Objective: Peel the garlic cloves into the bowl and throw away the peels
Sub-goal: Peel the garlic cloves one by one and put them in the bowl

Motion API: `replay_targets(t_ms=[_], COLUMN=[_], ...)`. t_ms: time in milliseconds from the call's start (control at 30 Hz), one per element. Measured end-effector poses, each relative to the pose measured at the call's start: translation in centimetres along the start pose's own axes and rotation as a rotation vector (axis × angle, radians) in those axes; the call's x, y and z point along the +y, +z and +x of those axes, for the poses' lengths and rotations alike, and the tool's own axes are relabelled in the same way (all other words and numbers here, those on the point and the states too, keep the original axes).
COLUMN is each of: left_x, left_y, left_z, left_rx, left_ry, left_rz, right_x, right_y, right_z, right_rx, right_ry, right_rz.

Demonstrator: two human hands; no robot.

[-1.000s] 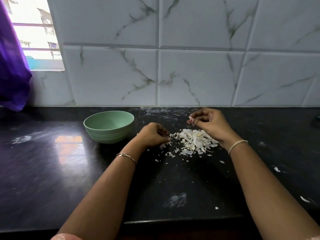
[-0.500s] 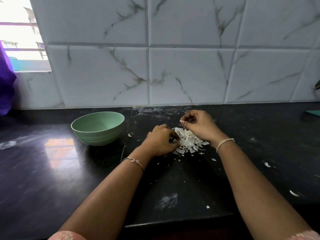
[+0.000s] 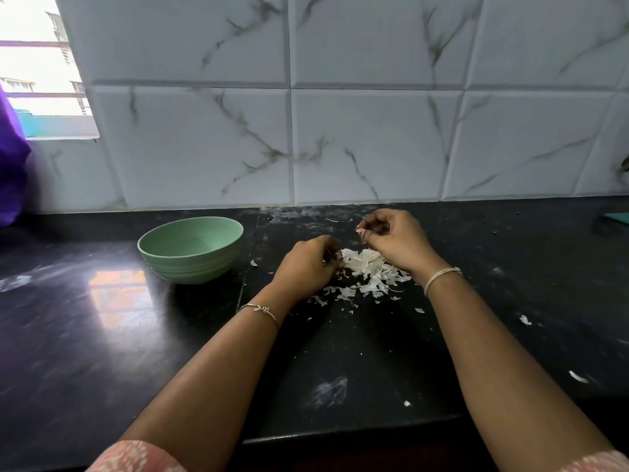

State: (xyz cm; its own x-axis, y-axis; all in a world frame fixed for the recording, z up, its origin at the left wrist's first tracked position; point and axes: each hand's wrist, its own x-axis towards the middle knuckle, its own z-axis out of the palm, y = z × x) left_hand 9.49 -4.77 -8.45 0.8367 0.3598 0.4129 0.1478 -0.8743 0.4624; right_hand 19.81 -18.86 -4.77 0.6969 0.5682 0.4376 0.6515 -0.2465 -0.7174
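While peel pile lies between left hand and right hand, both curled (cannot tell what held).

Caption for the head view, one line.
A person's left hand and right hand, both curled, at a garlic peel pile on a black counter beside a green bowl.

**One head-worn view, forward and down**

A single wide-angle camera looks from above the near edge of the dark counter toward the tiled wall at the far side. Both forearms enter from the bottom. The left hand, right hand and peels sit close, mid-frame. A window is far left.
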Motion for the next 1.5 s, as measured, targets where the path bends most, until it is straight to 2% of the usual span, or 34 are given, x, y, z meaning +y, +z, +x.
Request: replay_targets(t_ms=[233,367,467,533,667,800,933,1033,1267,1367,1500], left_x=[-0.2,-0.5,-0.9,-1.6,-3.4,-3.4,-3.1,-2.5,-2.7,-3.0,-3.5], left_y=[-0.4,-1.1,-2.0,-2.7,-3.5,-3.5,-4.1,-5.0,-6.4,-6.3,-5.9], left_z=[0.4,0.4,0.4,0.5,0.7,1.0,1.4,1.1,0.6,0.4,0.7], left_rx=[-0.071,0.008,0.066,0.089,0.084,0.047,-0.001,-0.025,0.057,0.075,0.152], left_ry=[-0.015,-0.042,-0.113,-0.193,-0.218,-0.189,-0.247,-0.315,-0.421,-0.411,-0.314], left_rz=[-0.036,-0.101,-0.251,-0.324,-0.327,-0.364,-0.394,-0.552,-0.662,-0.678,-0.537], right_x=[-0.3,-0.4,-0.6,-1.2,-3.2,-4.8,-4.7,-4.1,-1.1,-2.0,-4.3], right_y=[-0.4,-0.6,-0.8,-1.2,0.1,3.2,5.5,5.7,4.3,4.3,7.4], right_z=[-0.2,-0.3,-0.2,-0.6,-2.8,-4.9,-7.0,-7.1,-4.1,-4.0,-4.2], right_rx=[-0.049,-0.089,-0.142,-0.31,-0.771,-0.948,-0.938,-0.871,-0.611,-0.508,-0.586], right_ry=[0.076,0.105,0.155,0.16,-0.041,-0.182,-0.299,-0.358,-0.23,-0.258,-0.363], right_rz=[0.194,0.229,0.285,0.385,0.416,0.236,0.089,-0.028,-0.311,-0.349,-0.34])
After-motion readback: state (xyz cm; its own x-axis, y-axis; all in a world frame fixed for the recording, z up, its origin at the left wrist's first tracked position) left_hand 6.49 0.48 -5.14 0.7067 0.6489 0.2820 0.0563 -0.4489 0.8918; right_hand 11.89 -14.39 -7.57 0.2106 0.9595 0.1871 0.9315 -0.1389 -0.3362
